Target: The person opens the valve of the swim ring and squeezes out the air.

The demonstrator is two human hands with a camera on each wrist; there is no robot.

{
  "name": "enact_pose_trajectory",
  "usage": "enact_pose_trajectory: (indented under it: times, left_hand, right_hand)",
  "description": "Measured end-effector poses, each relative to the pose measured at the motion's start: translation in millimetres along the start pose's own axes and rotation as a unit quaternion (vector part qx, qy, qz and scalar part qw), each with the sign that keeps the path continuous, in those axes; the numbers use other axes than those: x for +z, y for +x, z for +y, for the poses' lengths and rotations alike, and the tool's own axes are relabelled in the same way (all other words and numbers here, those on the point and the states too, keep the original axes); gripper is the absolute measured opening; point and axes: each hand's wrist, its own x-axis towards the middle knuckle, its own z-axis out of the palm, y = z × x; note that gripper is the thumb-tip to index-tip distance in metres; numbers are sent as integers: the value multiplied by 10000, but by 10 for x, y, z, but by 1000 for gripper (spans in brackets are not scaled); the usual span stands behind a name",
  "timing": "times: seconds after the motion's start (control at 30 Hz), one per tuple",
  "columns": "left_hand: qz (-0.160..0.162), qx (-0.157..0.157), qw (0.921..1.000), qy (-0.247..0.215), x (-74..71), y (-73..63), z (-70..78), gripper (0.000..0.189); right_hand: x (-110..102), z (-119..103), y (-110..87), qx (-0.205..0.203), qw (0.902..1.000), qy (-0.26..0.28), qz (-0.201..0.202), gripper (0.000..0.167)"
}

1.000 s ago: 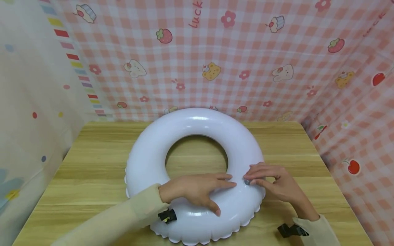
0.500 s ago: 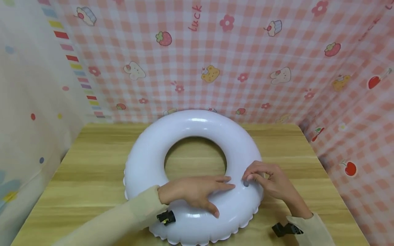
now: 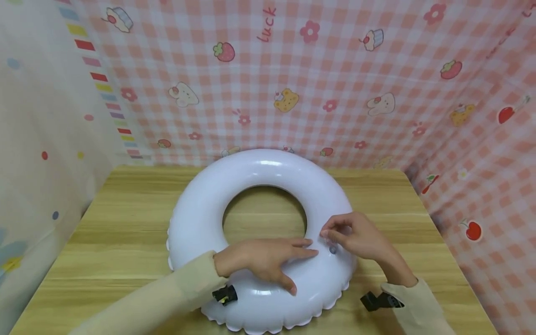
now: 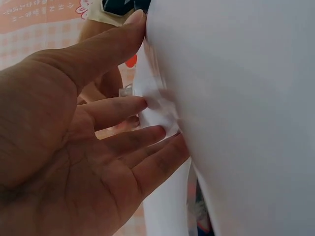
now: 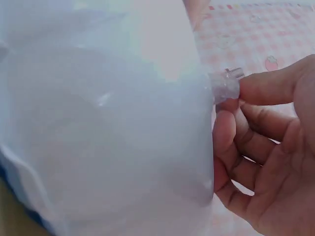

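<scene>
Swim ring (image 3: 268, 167), white and plumply filled, lay flat on the wooden table (image 3: 138, 200), its far edge close to the checked cloth (image 3: 347, 116) and its wavy seam (image 3: 259, 329) showing along the near edge. Lying that way, it had its clear valve (image 5: 225, 88) facing up on the near right part of the tube, probably the handiest side for the right hand (image 3: 358, 235). That hand came in from the right with thumb and forefinger pinching at the valve, its other fingers bent beneath and close against the ring's surface; whether the pinch took the stem or only its small plug was too blurred to tell. A fingertip hold likely suited so small a part, since a whole fist would have hidden it. Across the near side of the tube stretched the left hand (image 3: 268, 260), grasping nothing, its fingers spread and fairly straight, the tips touching the plastic just beside the valve while the palm seemed to stay off it. Such a light, wide touch seemed meant to keep the smooth, springy ring from sliding or turning under the other hand's work. Both sleeves (image 3: 188, 284) ended at the wrists, leaving the hands free of cloth.
</scene>
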Motion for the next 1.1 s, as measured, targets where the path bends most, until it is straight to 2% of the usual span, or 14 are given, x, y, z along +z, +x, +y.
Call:
enact_pose_trajectory:
  times: [0.13,0.27,0.4,0.53,0.63,0.77,0.87,0.97,1.1]
  left_hand:
    - [81,53,9999,30,-8,-16,-5,84]
    - [342,49,9994,50,-39,-74,-28,79]
    - [832,82,9964,-164,-113,-181,-100,73]
    - [1489,84,9882,-344,-212,-343,-200,70]
    - [2044,34,9781,-400,-270,-491,-310,69]
    - [2772,-131,9598,-422,-307,-696,-503,69]
    - [3320,-375,9423,-227,-323,-858,-666,69]
    - [3833,-626,9215,47,-343,-1011,-861,70]
    - [4251,-895,9007,60,-337,-1192,-1145,69]
  right_hand:
    - [-4,-29,60,-127,9994,-210,-248,11]
    - [-36,-16,63,-379,9988,-289,-115,9]
    - [-89,12,58,-664,9973,-256,183,6]
    - [-142,70,84,-1065,9924,-278,541,7]
    - [-173,148,131,-1231,9888,-410,730,14]
    - [-209,229,200,-1204,9861,-743,877,26]
    - [-230,252,251,-1159,9847,-913,929,35]
    - [-249,280,310,-1097,9846,-1021,899,43]
    - [-278,322,381,-837,9869,-1158,754,52]
